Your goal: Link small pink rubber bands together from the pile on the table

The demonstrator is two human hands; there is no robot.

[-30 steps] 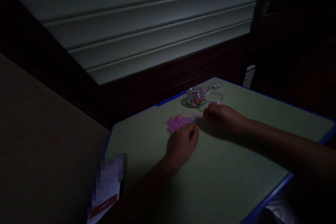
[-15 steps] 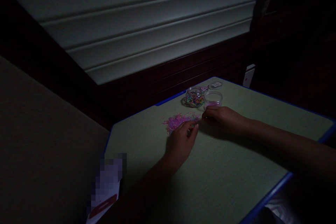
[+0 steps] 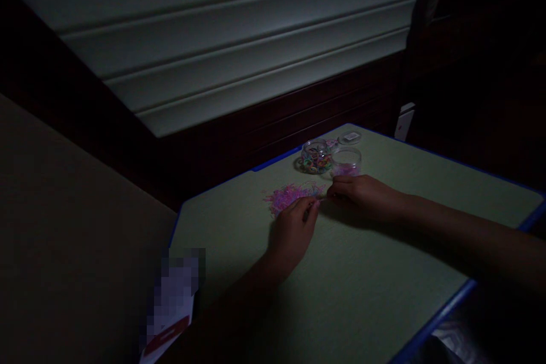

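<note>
My left hand (image 3: 292, 233) is at the near edge of a pile of tiny pink and purple rubber bands (image 3: 282, 198), thumb and forefinger pinched together. Just to its right, my right hand (image 3: 362, 194) is closed in a pinch, palm down above the table. Between the two sets of fingertips runs a thin pale strand, which looks like one small rubber band (image 3: 323, 199). Behind my right hand stands a clear open tub (image 3: 347, 157) with pink bands in its bottom. A clear jar (image 3: 315, 156) of multicoloured hair ties is to its left.
A clear lid (image 3: 350, 137) with a white label lies near the far corner of the pale green table (image 3: 375, 278), which has a blue edge. Beyond are dark wood and a ribbed white panel (image 3: 256, 28). A partly blurred white and red item (image 3: 166, 335) is at lower left.
The left thumb has closed in against the forefinger. A pale strand now shows more clearly between the fingertips. Both hands have otherwise barely moved.
</note>
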